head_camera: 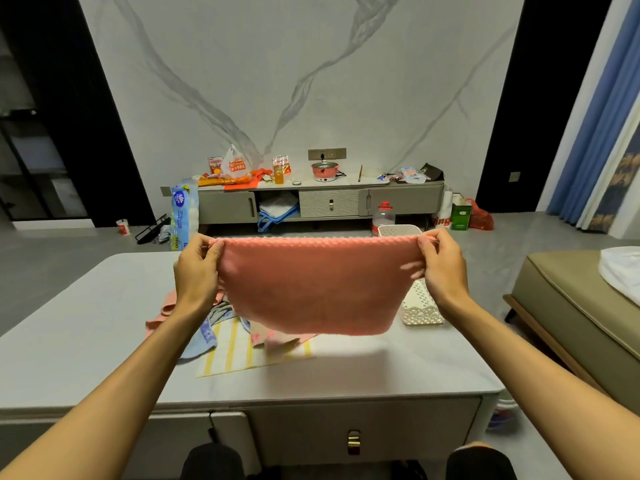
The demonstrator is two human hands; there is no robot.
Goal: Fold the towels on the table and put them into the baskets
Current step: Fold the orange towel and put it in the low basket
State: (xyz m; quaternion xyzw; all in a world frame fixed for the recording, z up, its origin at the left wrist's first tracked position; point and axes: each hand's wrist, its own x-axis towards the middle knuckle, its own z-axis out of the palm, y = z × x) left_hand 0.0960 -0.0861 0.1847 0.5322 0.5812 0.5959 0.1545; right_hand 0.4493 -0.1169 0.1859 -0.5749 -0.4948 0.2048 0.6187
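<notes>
A pink towel (318, 285) hangs stretched in the air above the grey table (86, 323). My left hand (197, 268) pinches its upper left corner and my right hand (440, 265) pinches its upper right corner. Beneath it lies a heap of other towels (235, 341): a yellow-striped white one, a blue one, a grey one and pink ones. A white perforated basket (420, 306) stands on the table behind the towel's right side, mostly hidden. The rim of a second white basket (398, 230) shows above the towel's top edge.
A low TV cabinet (318, 202) with clutter stands against the marble wall. A pack of tissue rolls (183, 216) is on the floor at the left. An olive sofa (581, 317) sits to the right of the table. The table has a drawer (353, 434) at its front.
</notes>
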